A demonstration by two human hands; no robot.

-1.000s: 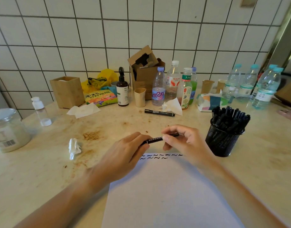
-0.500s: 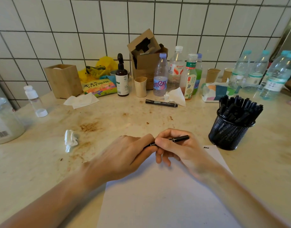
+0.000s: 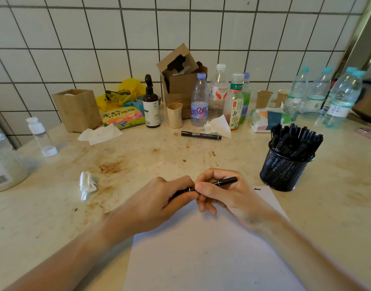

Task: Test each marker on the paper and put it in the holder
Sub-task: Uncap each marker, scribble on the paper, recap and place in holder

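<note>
Both my hands grip one black marker over the paper: left hand curled round its left end, right hand pinching the barrel. Mesh holder stands right of my grip on the worktop, full of markers.

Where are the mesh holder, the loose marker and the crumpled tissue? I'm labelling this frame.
mesh holder (image 3: 282, 171), head view, front wall.
loose marker (image 3: 201, 135), head view, mid-barrel.
crumpled tissue (image 3: 87, 184), head view, centre.

We see a stained bench bearing white paper, a mesh holder, a loose marker, crumpled tissue and bottles.
</note>
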